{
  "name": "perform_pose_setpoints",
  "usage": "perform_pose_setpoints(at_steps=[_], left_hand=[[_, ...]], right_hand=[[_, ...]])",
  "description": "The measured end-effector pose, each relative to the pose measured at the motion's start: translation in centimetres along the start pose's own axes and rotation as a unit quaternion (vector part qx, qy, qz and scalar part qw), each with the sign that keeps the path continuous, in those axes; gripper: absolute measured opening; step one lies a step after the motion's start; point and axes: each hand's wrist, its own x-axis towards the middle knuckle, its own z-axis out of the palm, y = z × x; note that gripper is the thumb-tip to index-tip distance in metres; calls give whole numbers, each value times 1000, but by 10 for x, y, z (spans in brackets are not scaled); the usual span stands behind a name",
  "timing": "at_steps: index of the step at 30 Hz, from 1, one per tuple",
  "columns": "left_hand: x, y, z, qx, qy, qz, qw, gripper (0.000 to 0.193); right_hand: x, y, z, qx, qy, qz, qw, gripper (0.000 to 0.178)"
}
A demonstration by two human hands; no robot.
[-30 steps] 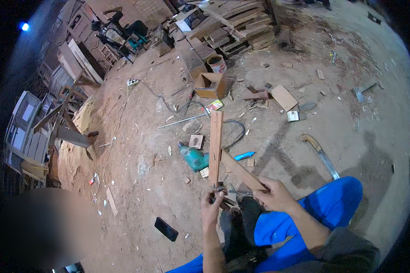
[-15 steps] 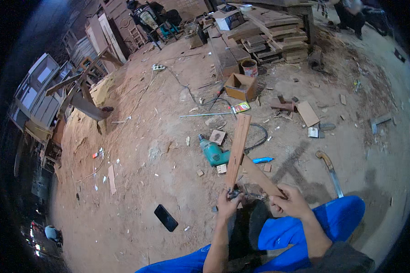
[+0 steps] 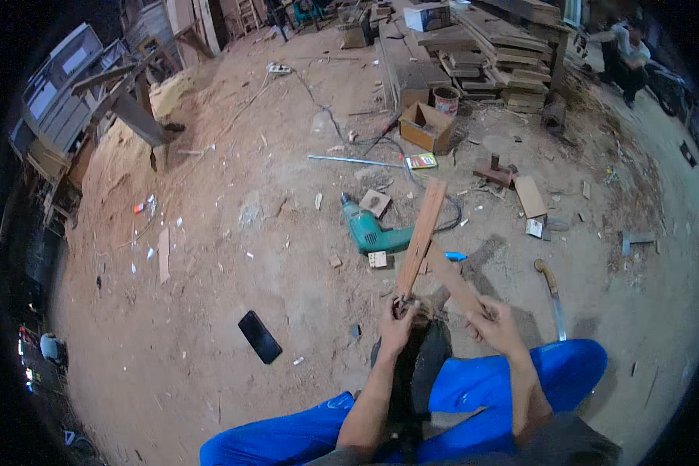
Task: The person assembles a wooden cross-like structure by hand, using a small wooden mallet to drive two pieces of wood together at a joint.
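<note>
A reddish wooden slat (image 3: 423, 237) slants up and away from me, its lower end at my left hand (image 3: 397, 325). The fingers of that hand are closed round this end, where a small dark metal part shows; its kind is unclear. A paler wooden strip (image 3: 453, 283) meets the slat about midway and slopes down to the right. My right hand (image 3: 497, 325) is wrapped round its lower end. Just beyond the wood lie a green power drill (image 3: 369, 230) and a blue pen-like object (image 3: 456, 256), partly behind the strip.
A phone (image 3: 259, 337) lies on the dirt floor at left. Near my right knee is a wooden-handled blade (image 3: 553, 299). Farther off are a metal rod (image 3: 353, 161), an open wooden box (image 3: 427, 128), stacked planks (image 3: 512, 66) and a seated person (image 3: 627, 58).
My view has tilted and shifted, so the floor things appear moved. Both hands keep their hold on the wood, and the slat now leans more to the right.
</note>
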Motion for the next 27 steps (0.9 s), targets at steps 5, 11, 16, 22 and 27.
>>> perform_pose_setpoints(at_steps=[5,11,16,22,27], left_hand=[[3,4,-8,48,-62,-45,996,48],[6,-11,5,-163,-135,-6,977,51],[8,-19,4,-96,-145,-34,984,42],[10,-23,8,-100,-137,-82,982,37],[15,-48,10,-107,-131,-32,985,34]], right_hand=[[11,5,-2,101,104,45,988,11],[13,-3,-21,284,211,46,934,19],[10,-32,-15,237,234,25,943,31],[8,-31,-17,122,209,-22,970,25],[-2,-46,-9,257,123,17,958,22]])
